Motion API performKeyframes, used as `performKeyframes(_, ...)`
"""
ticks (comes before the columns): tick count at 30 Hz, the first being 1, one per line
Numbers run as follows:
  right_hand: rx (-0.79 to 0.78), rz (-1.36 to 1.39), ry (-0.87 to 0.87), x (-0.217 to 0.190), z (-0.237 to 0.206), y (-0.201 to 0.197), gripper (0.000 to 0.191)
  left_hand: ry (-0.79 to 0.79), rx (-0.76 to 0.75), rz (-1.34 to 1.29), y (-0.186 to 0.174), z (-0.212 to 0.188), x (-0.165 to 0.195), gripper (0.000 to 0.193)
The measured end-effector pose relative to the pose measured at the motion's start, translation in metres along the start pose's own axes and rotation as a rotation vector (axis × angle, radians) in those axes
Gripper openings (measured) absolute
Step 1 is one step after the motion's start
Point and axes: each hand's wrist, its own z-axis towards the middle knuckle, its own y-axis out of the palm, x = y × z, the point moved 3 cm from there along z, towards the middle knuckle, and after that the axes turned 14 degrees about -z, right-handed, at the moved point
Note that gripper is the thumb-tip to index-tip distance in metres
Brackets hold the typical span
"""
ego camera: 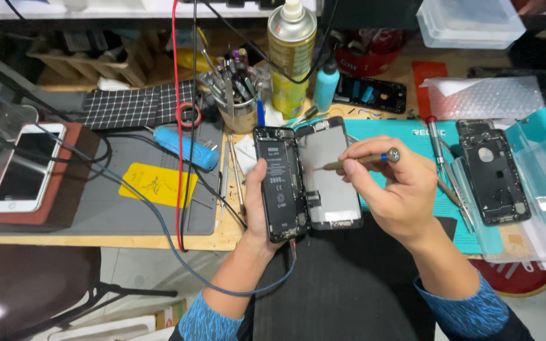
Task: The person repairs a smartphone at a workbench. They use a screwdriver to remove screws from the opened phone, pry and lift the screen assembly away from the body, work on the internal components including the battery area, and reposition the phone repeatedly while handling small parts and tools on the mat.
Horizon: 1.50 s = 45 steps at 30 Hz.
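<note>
1. Fingers (257,173) of the left hand (257,208) wrap the edge of an opened black smartphone with its dark battery exposed (279,183), thumb along the left side; the grip cradles the body from beneath so the internals face up.
2. Phone sits above the front edge of the wooden desk (96,240), over the person's dark lap, tilted toward the camera, probably for a clear view of the boards.
3. Hinged-open grey display panel (330,177) lies flat just to the right of the phone body, touching it along the long edge, as if still joined by its flex cables.
4. Right hand (399,189) pinches a slim brass-coloured precision screwdriver with a blue collar and silver cap (358,161) in a pen-like hold; the shaft points left and its tip hovers over the upper part of the display panel.
5. Nearby on the desk: a stripped dark phone housing (494,177) on a teal work mat (406,136), a yellow spray can (291,57), a cup of metal tools (235,95), and a white smartphone on a brown block (26,167).
6. Hidden or unclear: the left palm and remaining fingers sit behind the phone; the driver tip is too fine to tell whether it touches; small screws cannot be made out.
</note>
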Motion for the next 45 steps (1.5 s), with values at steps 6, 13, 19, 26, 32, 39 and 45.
performKeyframes(6,-0.099,-0.025,0.026,-0.003,-0.014,0.001,0.013,0.056,0.142,-0.124,-0.001,0.007,0.005,0.054)
performKeyframes(13,0.010,0.107,0.082,0.012,-0.031,0.001,0.007,0.090,0.016,-0.144,-0.028,0.017,0.013,0.050)
performKeyframes(19,0.006,0.116,0.175,0.012,-0.023,0.007,0.008,0.094,0.024,-0.127,-0.032,0.022,0.020,0.045)
performKeyframes(26,-0.090,0.087,0.121,0.019,-0.033,-0.003,0.006,0.089,-0.025,-0.103,-0.029,0.015,0.025,0.045)
performKeyframes(32,-0.666,0.043,0.107,0.023,-0.053,-0.021,0.005,0.101,-0.012,-0.103,-0.030,0.018,0.028,0.042)
performKeyframes(39,-1.144,0.057,0.404,0.041,-0.108,0.000,0.010,0.144,-0.049,-0.029,-0.034,0.022,0.023,0.042)
performKeyframes(45,-1.141,0.101,0.400,0.038,-0.117,0.009,0.009,0.154,-0.015,-0.019,-0.031,0.022,0.028,0.041)
